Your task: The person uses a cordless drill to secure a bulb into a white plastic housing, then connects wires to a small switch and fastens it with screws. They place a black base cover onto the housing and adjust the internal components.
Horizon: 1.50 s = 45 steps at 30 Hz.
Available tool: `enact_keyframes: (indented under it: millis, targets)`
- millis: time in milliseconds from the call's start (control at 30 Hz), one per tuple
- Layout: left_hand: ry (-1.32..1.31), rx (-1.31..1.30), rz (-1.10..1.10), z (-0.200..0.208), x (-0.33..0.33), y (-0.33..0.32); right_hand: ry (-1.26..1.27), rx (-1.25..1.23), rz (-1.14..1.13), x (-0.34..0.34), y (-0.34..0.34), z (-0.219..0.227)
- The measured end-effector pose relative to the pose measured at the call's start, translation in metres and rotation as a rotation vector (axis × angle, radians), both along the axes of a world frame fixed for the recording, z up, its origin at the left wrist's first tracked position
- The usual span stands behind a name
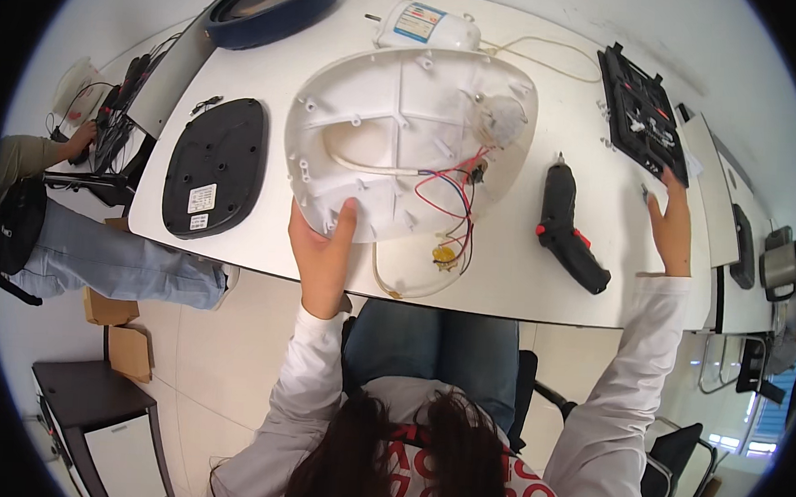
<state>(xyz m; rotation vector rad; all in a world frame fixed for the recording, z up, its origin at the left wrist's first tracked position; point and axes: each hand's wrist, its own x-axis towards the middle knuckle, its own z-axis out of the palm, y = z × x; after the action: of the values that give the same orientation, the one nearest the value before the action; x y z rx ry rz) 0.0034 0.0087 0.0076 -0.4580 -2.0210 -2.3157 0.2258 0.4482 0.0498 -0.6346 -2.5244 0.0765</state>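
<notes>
My left hand (322, 252) grips the near left rim of a white plastic housing (370, 94), thumb on its ribbed inside. The housing lies open side up, with red, blue and black wires (454, 202) running through it to a small yellow round part (443, 257) near the table's front. My right hand (672, 229) reaches to the near end of an open black tool case (641, 113), thumb spread from the fingers; the fingertips are partly hidden at its edge. A black and red electric screwdriver (563, 226) lies between housing and right hand.
A black oval base plate (215, 167) lies left of the housing. Behind stand a white motor-like cylinder (428, 27) with a cable and a dark blue round part (271, 8). Another person's hand (81, 137) is at the far left. A table (495, 294) edge runs before me.
</notes>
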Motion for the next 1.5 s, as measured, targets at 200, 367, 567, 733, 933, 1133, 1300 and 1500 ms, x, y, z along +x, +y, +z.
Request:
enact_keyframes:
  millis: [200, 367, 567, 733, 933, 1133, 1300, 1500]
  targets:
    - [-0.028, 0.0, 0.013, 0.0, 0.001, -0.005, 0.103, -0.073, -0.09, -0.008, 0.021, -0.076]
    - [-0.019, 0.017, 0.018, -0.003, 0.0, -0.006, 0.134, -0.127, -0.282, -0.02, 0.002, -0.067]
    - [-0.046, 0.025, 0.031, -0.006, -0.002, -0.005, 0.151, -0.155, -0.296, -0.013, 0.005, -0.072]
    - [-0.032, 0.026, 0.017, -0.007, -0.002, -0.008, 0.476, -0.309, -0.13, -0.021, -0.014, -0.058]
    - [-0.03, 0.035, 0.035, -0.005, -0.003, -0.003, 0.607, -0.536, -0.113, -0.027, -0.019, -0.05]
    - [-0.04, 0.067, 0.023, -0.005, -0.002, -0.003, 0.671, -0.627, -0.074, -0.026, -0.017, -0.05]
    - [-0.063, 0.078, 0.057, -0.007, -0.003, -0.004, 0.662, -0.61, -0.032, -0.026, -0.015, -0.056]
    - [-0.118, 0.049, 0.076, -0.01, -0.003, -0.006, 0.632, -0.548, -0.084, -0.024, -0.012, -0.056]
